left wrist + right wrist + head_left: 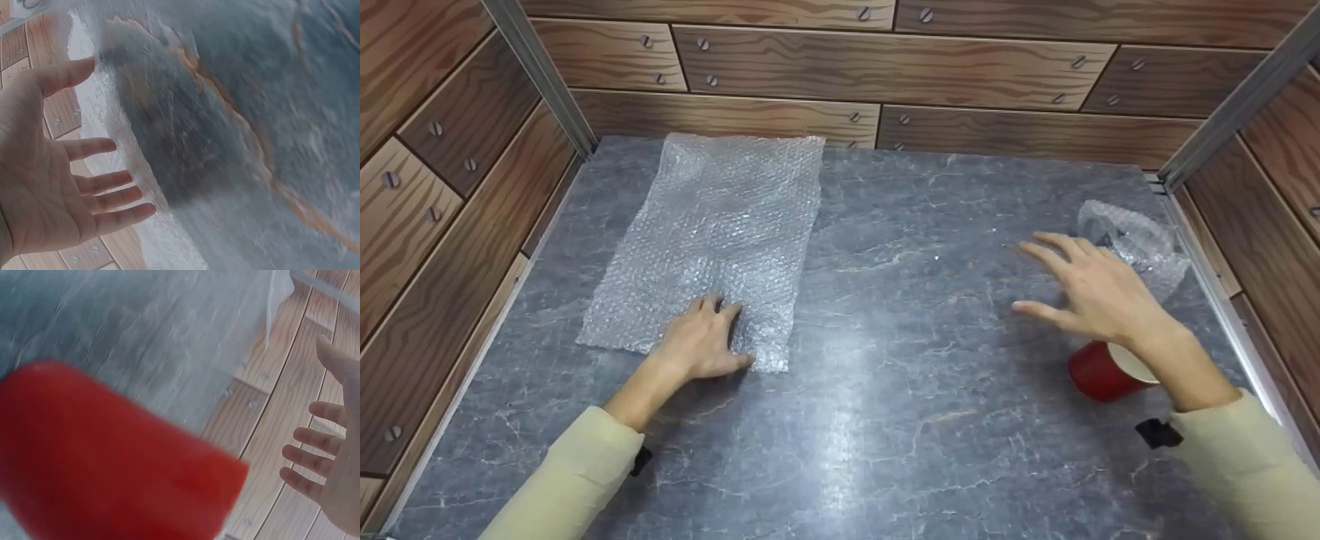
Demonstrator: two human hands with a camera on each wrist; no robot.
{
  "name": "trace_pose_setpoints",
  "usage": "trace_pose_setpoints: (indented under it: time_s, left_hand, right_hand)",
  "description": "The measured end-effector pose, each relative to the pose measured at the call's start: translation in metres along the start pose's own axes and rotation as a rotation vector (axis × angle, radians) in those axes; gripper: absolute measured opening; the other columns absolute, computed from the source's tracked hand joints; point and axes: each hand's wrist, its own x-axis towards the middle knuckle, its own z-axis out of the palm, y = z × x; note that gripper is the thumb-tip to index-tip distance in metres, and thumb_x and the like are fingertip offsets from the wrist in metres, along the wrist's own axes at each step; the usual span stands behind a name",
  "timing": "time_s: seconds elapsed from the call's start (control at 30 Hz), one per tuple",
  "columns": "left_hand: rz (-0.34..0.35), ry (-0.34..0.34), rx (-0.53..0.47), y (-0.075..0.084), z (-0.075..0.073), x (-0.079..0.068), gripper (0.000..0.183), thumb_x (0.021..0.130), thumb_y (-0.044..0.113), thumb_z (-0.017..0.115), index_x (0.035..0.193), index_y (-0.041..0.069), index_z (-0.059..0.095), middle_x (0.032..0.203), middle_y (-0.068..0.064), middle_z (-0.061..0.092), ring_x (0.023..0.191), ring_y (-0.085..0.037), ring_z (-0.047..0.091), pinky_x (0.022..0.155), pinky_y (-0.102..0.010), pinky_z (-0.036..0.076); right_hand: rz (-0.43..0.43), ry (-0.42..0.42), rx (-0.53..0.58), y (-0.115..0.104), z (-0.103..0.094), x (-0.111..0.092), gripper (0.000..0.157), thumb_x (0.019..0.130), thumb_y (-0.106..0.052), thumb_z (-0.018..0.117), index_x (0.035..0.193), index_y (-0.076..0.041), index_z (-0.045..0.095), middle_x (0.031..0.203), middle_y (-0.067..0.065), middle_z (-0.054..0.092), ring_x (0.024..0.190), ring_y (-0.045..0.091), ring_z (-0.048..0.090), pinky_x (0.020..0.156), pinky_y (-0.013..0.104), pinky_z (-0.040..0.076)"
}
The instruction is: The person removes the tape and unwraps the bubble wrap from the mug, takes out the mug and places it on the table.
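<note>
We see the left grip [699,343] and right grip [1099,291] spread, empty, the bubble-wrap sheet [720,217] extending lengthwise away from the left.

bubble-wrap sheet [727,210]: clear, silvery white, dotted all over | crumpled bubble wrap [1144,244]: clear, whitish, darker grey patch showing | cup [1099,373]: plain red, pale cream at one end | tabletop [937,465]: grey-blue marbling, whitish and tan veins | walls [877,60]: brown plank print, dark grain, grey screw heads [703,44] | sleeves [574,469]: pale yellow-green | wrist mounts [1159,433]: black
</note>
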Motion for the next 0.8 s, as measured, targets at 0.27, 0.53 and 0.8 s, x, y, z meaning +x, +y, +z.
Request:
trace_pose_setpoints:
  time_s: [0.27, 0.53, 0.8]
  left_hand:
    - [-0.017, 0.013, -0.012, 0.003, 0.004, -0.001, 0.094, 0.083, 0.052, 0.078, 0.157, 0.004, 0.045, 0.159, -0.036, 0.039, 0.144, -0.057, 0.045, 0.108, -0.076, 0.047]
    - [-0.038, -0.001, -0.043, 0.003, 0.004, 0.0, 0.096, 0.084, 0.052, 0.077, 0.159, 0.004, 0.042, 0.164, -0.036, 0.033, 0.148, -0.057, 0.039, 0.112, -0.077, 0.043]
    - [-0.047, -0.011, -0.062, 0.005, 0.004, -0.001, 0.097, 0.084, 0.052, 0.078, 0.16, 0.005, 0.04, 0.165, -0.036, 0.03, 0.15, -0.059, 0.036, 0.113, -0.079, 0.039]
  right_hand:
    - [0.082, 0.042, 0.029, 0.038, -0.009, -0.025, 0.085, 0.086, -0.05, 0.082, 0.154, -0.01, 0.051, 0.154, 0.022, 0.053, 0.13, 0.05, 0.056, 0.101, 0.07, 0.049]
    - [0.179, 0.055, 0.045, 0.07, -0.012, -0.037, 0.088, 0.083, -0.05, 0.085, 0.155, -0.013, 0.049, 0.155, 0.022, 0.051, 0.13, 0.055, 0.055, 0.1, 0.072, 0.047]
    - [0.233, 0.002, 0.018, 0.095, -0.014, -0.045, 0.089, 0.084, -0.055, 0.083, 0.156, -0.016, 0.047, 0.155, 0.026, 0.049, 0.128, 0.057, 0.053, 0.093, 0.076, 0.047]
